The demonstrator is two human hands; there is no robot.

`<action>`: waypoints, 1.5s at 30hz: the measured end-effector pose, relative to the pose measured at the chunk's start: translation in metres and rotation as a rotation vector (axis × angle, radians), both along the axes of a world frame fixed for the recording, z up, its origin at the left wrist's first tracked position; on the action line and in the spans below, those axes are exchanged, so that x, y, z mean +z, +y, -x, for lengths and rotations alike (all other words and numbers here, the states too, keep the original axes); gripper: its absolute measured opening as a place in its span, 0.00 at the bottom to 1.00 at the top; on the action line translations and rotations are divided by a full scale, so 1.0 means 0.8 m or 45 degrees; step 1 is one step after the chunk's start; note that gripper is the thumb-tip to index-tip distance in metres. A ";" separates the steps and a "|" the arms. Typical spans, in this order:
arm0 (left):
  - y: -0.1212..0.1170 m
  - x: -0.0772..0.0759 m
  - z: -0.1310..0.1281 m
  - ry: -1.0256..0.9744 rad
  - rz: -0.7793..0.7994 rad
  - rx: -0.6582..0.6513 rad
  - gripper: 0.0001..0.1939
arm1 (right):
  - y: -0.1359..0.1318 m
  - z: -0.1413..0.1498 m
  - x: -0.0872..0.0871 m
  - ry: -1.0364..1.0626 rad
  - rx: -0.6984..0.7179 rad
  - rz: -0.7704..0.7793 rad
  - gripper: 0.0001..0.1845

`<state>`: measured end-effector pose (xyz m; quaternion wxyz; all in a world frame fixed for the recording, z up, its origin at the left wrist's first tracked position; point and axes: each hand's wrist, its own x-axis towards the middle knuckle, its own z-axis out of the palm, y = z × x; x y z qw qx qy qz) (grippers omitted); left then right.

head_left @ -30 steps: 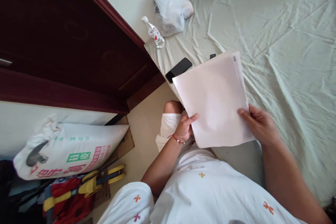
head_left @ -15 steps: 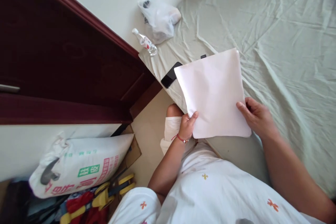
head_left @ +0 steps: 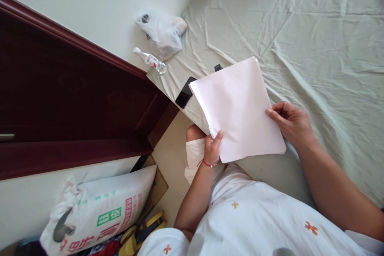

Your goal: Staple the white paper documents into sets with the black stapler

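Potentially, paper stack (head_left: 237, 108), centre frame, fans apart if left hand (head_left: 213, 148) slackens; its thumb and fingers clamp one edge, right hand's (head_left: 295, 124) pinch the opposite.

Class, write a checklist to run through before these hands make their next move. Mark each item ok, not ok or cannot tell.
1. Left hand grips the paper, thumb on top: ok.
2. Right hand has the paper's right edge: ok.
3. Paper's upper face shows no print: ok.
4. Phone fully in view: not ok, the paper hides part.
5. Bottle capped: ok.
6. Underside of the paper blank: cannot tell.
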<state>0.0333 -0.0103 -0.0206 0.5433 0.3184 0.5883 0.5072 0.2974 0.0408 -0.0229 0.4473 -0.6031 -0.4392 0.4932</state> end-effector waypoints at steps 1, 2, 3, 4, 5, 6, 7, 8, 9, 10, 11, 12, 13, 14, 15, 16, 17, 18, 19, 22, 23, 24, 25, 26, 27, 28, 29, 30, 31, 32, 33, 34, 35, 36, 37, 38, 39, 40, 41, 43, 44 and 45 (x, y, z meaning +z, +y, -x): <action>-0.001 0.000 0.000 0.004 0.001 -0.001 0.23 | 0.000 0.000 -0.001 -0.029 0.009 0.004 0.18; -0.001 0.000 0.001 0.001 0.004 0.006 0.23 | 0.000 0.000 -0.002 -0.052 0.028 0.011 0.19; -0.002 0.001 0.002 -0.008 0.006 0.014 0.23 | 0.001 0.000 -0.002 -0.072 0.051 0.016 0.20; -0.002 0.001 0.003 -0.019 0.007 0.024 0.24 | 0.001 0.000 -0.002 -0.089 0.077 0.018 0.20; -0.002 0.000 0.005 -0.031 0.007 0.036 0.24 | 0.002 -0.001 -0.002 -0.105 0.104 0.018 0.20; -0.002 0.000 0.007 -0.042 0.004 0.050 0.25 | 0.002 -0.001 -0.002 -0.120 0.127 0.018 0.21; -0.002 -0.002 0.009 -0.054 0.002 0.065 0.25 | 0.003 -0.002 -0.001 -0.138 0.147 0.019 0.21; -0.002 -0.004 0.011 -0.068 0.001 0.074 0.26 | 0.003 -0.002 0.000 -0.159 0.160 0.019 0.21; -0.001 -0.006 0.013 -0.081 0.003 0.078 0.26 | 0.003 -0.002 0.001 -0.181 0.169 0.019 0.21; -0.001 -0.007 0.013 -0.091 0.003 0.078 0.26 | 0.003 -0.002 0.003 -0.200 0.174 0.017 0.21; -0.001 -0.009 0.014 -0.100 0.001 0.078 0.26 | 0.003 -0.001 0.004 -0.208 0.170 0.015 0.21; 0.000 -0.010 0.013 -0.110 -0.002 0.083 0.26 | 0.003 0.000 0.005 -0.203 0.160 0.014 0.21; 0.000 -0.010 0.012 -0.121 -0.005 0.092 0.27 | 0.003 0.001 0.006 -0.191 0.139 0.014 0.20; 0.001 -0.010 0.011 -0.135 -0.008 0.104 0.27 | 0.002 0.002 0.007 -0.181 0.110 0.013 0.20; 0.001 -0.010 0.009 -0.149 -0.009 0.117 0.27 | 0.002 0.003 0.007 -0.178 0.085 0.013 0.20; 0.001 -0.010 0.008 -0.159 -0.011 0.125 0.27 | 0.001 0.004 0.007 -0.183 0.066 0.014 0.20; 0.001 -0.010 0.008 -0.163 -0.014 0.130 0.27 | 0.001 0.004 0.006 -0.191 0.060 0.015 0.21; 0.000 -0.010 0.008 -0.165 -0.018 0.130 0.26 | 0.000 0.004 0.005 -0.199 0.066 0.016 0.22; 0.000 -0.011 0.008 -0.164 -0.023 0.126 0.26 | 0.000 0.003 0.004 -0.202 0.082 0.014 0.22; -0.002 -0.016 0.011 -0.165 -0.034 0.130 0.25 | 0.000 0.001 0.002 -0.174 0.145 0.007 0.23; -0.002 -0.017 0.012 -0.166 -0.037 0.129 0.24 | 0.000 0.000 0.002 -0.161 0.160 0.003 0.23; -0.002 -0.019 0.013 -0.165 -0.039 0.125 0.24 | 0.001 0.000 0.002 -0.150 0.171 0.001 0.24; -0.003 -0.020 0.014 -0.165 -0.043 0.122 0.24 | 0.001 -0.001 0.002 -0.140 0.176 -0.002 0.24; -0.003 -0.021 0.014 -0.165 -0.045 0.121 0.24 | 0.001 -0.001 0.002 -0.132 0.177 -0.003 0.24; -0.003 -0.021 0.015 -0.165 -0.048 0.123 0.24 | 0.001 -0.001 0.002 -0.128 0.178 -0.004 0.24; -0.003 -0.022 0.015 -0.167 -0.051 0.132 0.24 | 0.001 -0.001 0.002 -0.124 0.179 -0.003 0.24; -0.003 -0.022 0.015 -0.171 -0.052 0.144 0.25 | 0.001 -0.001 0.001 -0.120 0.182 -0.003 0.24; -0.002 -0.022 0.014 -0.176 -0.053 0.156 0.25 | 0.001 -0.001 0.000 -0.116 0.186 -0.003 0.24; -0.002 -0.022 0.014 -0.180 -0.051 0.164 0.26 | 0.001 -0.001 -0.001 -0.115 0.195 -0.003 0.23; -0.002 -0.022 0.014 -0.184 -0.048 0.169 0.27 | 0.001 -0.002 -0.002 -0.119 0.206 -0.006 0.23; -0.001 -0.021 0.013 -0.188 -0.044 0.169 0.28 | 0.001 -0.003 -0.003 -0.128 0.218 -0.010 0.23; -0.001 -0.021 0.013 -0.190 -0.038 0.168 0.28 | 0.001 -0.003 -0.003 -0.141 0.230 -0.015 0.24; -0.001 -0.020 0.013 -0.193 -0.031 0.162 0.28 | 0.001 -0.003 -0.003 -0.157 0.239 -0.023 0.24; -0.002 -0.020 0.014 -0.194 -0.023 0.150 0.28 | 0.001 -0.003 -0.003 -0.166 0.244 -0.033 0.23; -0.003 -0.018 0.015 -0.188 -0.018 0.131 0.28 | 0.001 -0.003 -0.002 -0.160 0.243 -0.048 0.23; -0.005 -0.017 0.016 -0.171 -0.017 0.110 0.27 | 0.000 -0.002 -0.001 -0.136 0.235 -0.062 0.22; -0.007 -0.015 0.018 -0.143 -0.024 0.088 0.26 | 0.000 0.000 0.000 -0.086 0.219 -0.070 0.21; -0.010 -0.013 0.020 -0.105 -0.040 0.062 0.25 | 0.000 0.001 0.001 -0.004 0.202 -0.067 0.21; -0.013 -0.011 0.022 -0.057 -0.063 0.031 0.24 | -0.001 0.003 0.003 0.105 0.191 -0.055 0.21; -0.018 -0.007 0.026 0.046 -0.115 -0.048 0.23 | -0.002 0.005 0.006 0.372 0.193 0.009 0.26; -0.019 -0.006 0.028 0.089 -0.134 -0.096 0.23 | -0.003 0.004 0.007 0.502 0.213 0.065 0.30; -0.020 -0.006 0.029 0.115 -0.144 -0.141 0.23 | -0.005 0.003 0.008 0.610 0.248 0.139 0.32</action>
